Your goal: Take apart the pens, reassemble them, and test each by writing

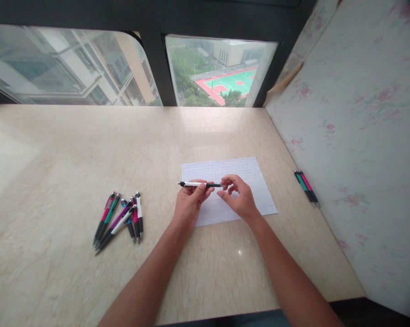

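A white and black ballpoint pen [191,184] lies level over the paper, its tip toward the right. My left hand [188,202] is closed on the pen's barrel, thumb on the near side. At the pen's tip is my right hand [241,197], its fingers curved and the thumb apart from them. The right fingertips are close to the tip; whether they touch it I cannot tell. Under both hands a sheet of paper [256,206] lies on the stone counter, rows of handwriting across its upper part.
Several pens [118,222] in pink, green, purple, blue and white lie in a loose heap on the left. A green pen [303,186] and a pink pen [309,187] rest along the papered wall [355,136] on the right. Windows [222,68] stand behind the counter [123,150].
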`<action>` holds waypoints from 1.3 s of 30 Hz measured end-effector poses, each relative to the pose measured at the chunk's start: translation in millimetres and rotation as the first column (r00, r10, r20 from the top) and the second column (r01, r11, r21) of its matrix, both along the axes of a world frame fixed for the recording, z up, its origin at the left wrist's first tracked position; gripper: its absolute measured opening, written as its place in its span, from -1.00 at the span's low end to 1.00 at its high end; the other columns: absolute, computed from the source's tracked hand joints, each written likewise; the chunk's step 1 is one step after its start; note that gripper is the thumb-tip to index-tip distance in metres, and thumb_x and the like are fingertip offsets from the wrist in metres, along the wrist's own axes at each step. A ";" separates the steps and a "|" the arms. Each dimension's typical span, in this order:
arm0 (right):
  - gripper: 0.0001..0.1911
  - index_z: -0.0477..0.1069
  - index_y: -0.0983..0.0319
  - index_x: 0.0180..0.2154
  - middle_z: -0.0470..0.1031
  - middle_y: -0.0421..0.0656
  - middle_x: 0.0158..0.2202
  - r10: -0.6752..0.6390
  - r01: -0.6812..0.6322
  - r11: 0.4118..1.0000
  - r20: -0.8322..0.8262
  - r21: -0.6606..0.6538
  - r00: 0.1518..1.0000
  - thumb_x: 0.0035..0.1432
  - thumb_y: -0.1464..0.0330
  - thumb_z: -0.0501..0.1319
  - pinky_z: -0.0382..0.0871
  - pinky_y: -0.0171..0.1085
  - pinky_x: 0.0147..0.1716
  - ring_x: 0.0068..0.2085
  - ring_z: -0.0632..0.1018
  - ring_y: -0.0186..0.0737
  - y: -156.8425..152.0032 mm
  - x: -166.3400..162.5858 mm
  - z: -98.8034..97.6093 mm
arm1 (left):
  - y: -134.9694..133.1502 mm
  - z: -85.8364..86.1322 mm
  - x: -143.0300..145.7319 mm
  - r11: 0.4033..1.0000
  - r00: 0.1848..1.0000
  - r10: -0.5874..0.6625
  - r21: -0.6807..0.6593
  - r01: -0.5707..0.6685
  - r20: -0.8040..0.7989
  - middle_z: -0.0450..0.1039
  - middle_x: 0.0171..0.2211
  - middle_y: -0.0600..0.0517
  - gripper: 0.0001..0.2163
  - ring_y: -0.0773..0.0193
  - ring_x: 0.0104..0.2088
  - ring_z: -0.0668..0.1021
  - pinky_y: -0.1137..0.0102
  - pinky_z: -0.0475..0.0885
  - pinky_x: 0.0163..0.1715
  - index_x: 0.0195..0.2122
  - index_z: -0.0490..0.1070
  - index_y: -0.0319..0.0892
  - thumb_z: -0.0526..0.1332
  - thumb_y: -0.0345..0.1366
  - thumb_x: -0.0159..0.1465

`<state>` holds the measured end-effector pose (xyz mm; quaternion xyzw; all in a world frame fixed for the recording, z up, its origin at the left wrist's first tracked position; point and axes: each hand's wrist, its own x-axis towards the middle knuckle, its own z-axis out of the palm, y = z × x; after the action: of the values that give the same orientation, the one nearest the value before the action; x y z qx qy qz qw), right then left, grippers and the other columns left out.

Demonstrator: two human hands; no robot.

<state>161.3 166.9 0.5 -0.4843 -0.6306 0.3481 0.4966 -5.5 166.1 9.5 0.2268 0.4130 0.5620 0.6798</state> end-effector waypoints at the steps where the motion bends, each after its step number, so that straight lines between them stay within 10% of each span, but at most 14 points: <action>1: -0.78 0.42 0.18 -0.24 0.53 -0.15 -0.31 0.005 -0.005 1.000 0.002 -0.030 1.000 0.16 0.18 0.26 0.40 -0.30 -0.41 -0.36 0.52 -0.27 0.0 0.2 -0.1 | 0.2 0.4 -0.2 1.000 1.000 0.003 -0.002 -0.003 -0.002 0.60 -0.30 -0.06 -0.74 0.30 -0.33 0.64 0.43 0.54 -0.23 -0.30 0.50 -0.24 0.46 -0.27 0.04; 6: -0.66 0.42 0.20 -0.49 0.48 -0.19 -0.54 -0.050 0.052 0.993 0.018 -0.102 0.999 0.27 0.18 0.13 0.38 -0.28 -0.41 -0.48 0.47 -0.29 0.4 2.1 1.6 | 1.5 1.4 -2.8 1.000 1.000 -0.018 -0.020 0.017 -0.022 0.60 -0.31 -0.04 -0.73 0.32 -0.35 0.63 0.47 0.52 -0.30 -0.29 0.51 -0.24 0.47 -0.27 0.02; 14: -0.77 0.42 0.17 -0.13 0.57 -0.13 -0.28 -0.020 0.010 0.995 -0.099 -0.103 0.995 0.21 0.21 0.22 0.38 -0.32 -0.43 -0.32 0.55 -0.25 0.8 3.0 -1.6 | 2.0 0.9 -5.9 0.999 0.997 -0.049 -0.028 0.047 -0.068 0.58 -0.18 -0.11 -0.71 0.34 -0.41 0.60 0.59 0.32 -0.62 -0.22 0.50 -0.21 0.43 -0.23 0.06; 19: -0.60 0.46 0.21 -0.50 0.52 -0.16 -0.52 0.013 -0.012 0.993 0.015 -0.116 1.000 0.29 0.15 0.11 0.37 -0.28 -0.42 -0.47 0.51 -0.27 1.5 4.5 -1.2 | 1.1 3.0 -5.9 0.996 0.992 -0.085 -0.036 0.082 -0.094 0.58 -0.15 -0.13 -0.70 0.31 -0.40 0.60 0.56 0.30 -0.61 -0.22 0.49 -0.19 0.42 -0.20 0.06; 32: -0.84 0.53 0.19 -0.25 0.57 -0.13 -0.29 -0.205 0.208 0.978 0.112 -0.021 0.972 0.18 0.31 0.21 0.45 -0.29 -0.38 -0.30 0.55 -0.23 5.4 9.7 -5.0 | 8.3 1.9 -15.8 0.997 0.998 0.040 -0.056 -0.043 -0.053 0.58 -0.18 -0.12 -0.72 0.35 -0.41 0.61 0.55 0.39 -0.52 -0.22 0.49 -0.25 0.40 -0.22 0.10; 39: -0.84 0.52 0.20 -0.29 0.55 -0.13 -0.34 -0.140 0.110 0.987 0.293 0.118 0.946 0.19 0.42 0.15 0.43 -0.27 -0.34 -0.36 0.52 -0.27 4.7 4.4 -1.0 | 10.3 -2.7 -14.6 0.992 0.994 0.112 -0.066 -0.111 0.013 0.57 -0.33 -0.05 -0.74 0.38 -0.43 0.59 0.57 0.39 -0.50 -0.25 0.50 -0.27 0.40 -0.25 0.08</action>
<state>165.7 171.6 -0.5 -0.5450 -0.6834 0.2062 0.4398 -20.1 176.4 6.8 0.1764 0.4372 0.5871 0.6580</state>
